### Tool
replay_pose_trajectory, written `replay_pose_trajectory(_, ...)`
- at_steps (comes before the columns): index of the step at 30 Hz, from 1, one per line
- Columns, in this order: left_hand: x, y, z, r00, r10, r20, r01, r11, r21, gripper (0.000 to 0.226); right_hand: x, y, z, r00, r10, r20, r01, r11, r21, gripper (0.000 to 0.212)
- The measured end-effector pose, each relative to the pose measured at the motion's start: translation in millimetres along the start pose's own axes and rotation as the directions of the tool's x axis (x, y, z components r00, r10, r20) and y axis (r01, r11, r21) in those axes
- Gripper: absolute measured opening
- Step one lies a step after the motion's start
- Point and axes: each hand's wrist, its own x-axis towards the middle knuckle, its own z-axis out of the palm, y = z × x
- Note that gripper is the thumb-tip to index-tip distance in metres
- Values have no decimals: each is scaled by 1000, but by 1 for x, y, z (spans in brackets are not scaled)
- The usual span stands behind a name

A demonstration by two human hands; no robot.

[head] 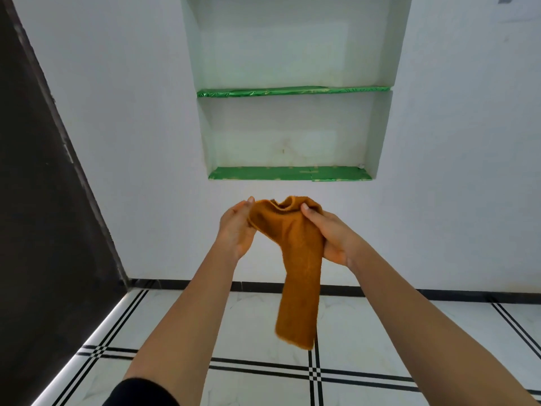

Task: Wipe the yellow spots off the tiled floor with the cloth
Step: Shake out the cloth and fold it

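Observation:
An orange-brown cloth (298,265) hangs in the air in front of me, held up at chest height. My right hand (333,235) is closed around its upper right part. My left hand (237,230) pinches the upper left corner between thumb and fingers. The rest of the cloth dangles down to just above the white tiled floor (254,326) with black double lines. No yellow spots show on the visible part of the floor.
A white wall (137,142) stands straight ahead with a recessed niche holding two green-lined shelves (289,173). A dark door or panel (38,200) fills the left side. A black skirting strip (380,291) runs along the wall's base.

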Motion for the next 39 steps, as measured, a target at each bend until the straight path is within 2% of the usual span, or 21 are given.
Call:
replay_pose_trajectory(3, -13, -17, -4, 976, -191, 109, 188, 981, 39, 55, 7, -6, 4, 999, -12, -36, 14, 999, 45, 40)
replay_pose_trajectory(6, -26, -39, -15, 864, -416, 283, 345, 899, 269, 64, 14, -6, 4, 1000, 4, -31, -2, 997, 72, 42)
replay_pose_trajectory(7, -29, -46, -18, 830, -450, 330, 365, 885, 289, 64, 15, -5, 4, 1000, 18, -21, -16, 996, 86, 42)
replay_pose_trajectory(8, -30, -51, -19, 821, -447, 356, 368, 890, 269, 60, 16, -4, 4, 999, 34, -10, -33, 995, 95, 42)
replay_pose_trajectory(12, -21, -51, -17, 901, -266, 343, 249, 964, 95, 42, 19, 5, -5, 997, 77, 10, -77, 995, 68, 38)
replay_pose_trajectory(14, -16, -45, -16, 945, -185, 269, 195, 981, -9, 43, 18, 14, -10, 991, 129, 45, -129, 992, 5, 49)
replay_pose_trajectory(17, -12, -40, -15, 972, -190, 134, 199, 979, -54, 47, 17, 33, -13, 973, 214, 84, -204, 972, -118, 60)
replay_pose_trajectory(20, -12, -35, -13, 984, -156, 87, 155, 988, 26, 49, 17, 39, -13, 978, 197, 69, -187, 973, -134, 58)
replay_pose_trajectory(22, -10, -27, -16, 992, -111, 59, 100, 981, 166, 50, 17, 31, -13, 986, 169, 2, -167, 975, -149, 55)
replay_pose_trajectory(24, -7, -18, -21, 997, -53, 50, 30, 922, 387, 48, 17, 21, -13, 988, 135, -81, -146, 977, -158, 48)
replay_pose_trajectory(26, -5, -10, -23, 997, -24, 74, -18, 853, 522, 46, 16, 12, -11, 984, 99, -145, -121, 981, -150, 47)
replay_pose_trajectory(30, -2, 4, -23, 999, -4, 40, -16, 873, 488, 42, 20, 0, -5, 983, 39, -178, -75, 977, -200, 63)
replay_pose_trajectory(33, 2, 8, -26, 1000, 7, -1, -6, 907, 421, 41, 22, -7, -1, 982, -25, -189, -32, 955, -294, 58)
replay_pose_trajectory(35, 1, 11, -29, 1000, -13, 22, 2, 902, 431, 42, 25, -11, -1, 970, -93, -223, 4, 930, -368, 51)
replay_pose_trajectory(37, 0, 13, -32, 993, -35, 112, -31, 841, 540, 43, 25, -13, -1, 962, -149, -228, 12, 860, -510, 44)
replay_pose_trajectory(39, -1, 17, -32, 981, -26, 194, -109, 752, 650, 44, 24, -15, -2, 963, -165, -213, 12, 817, -577, 40)
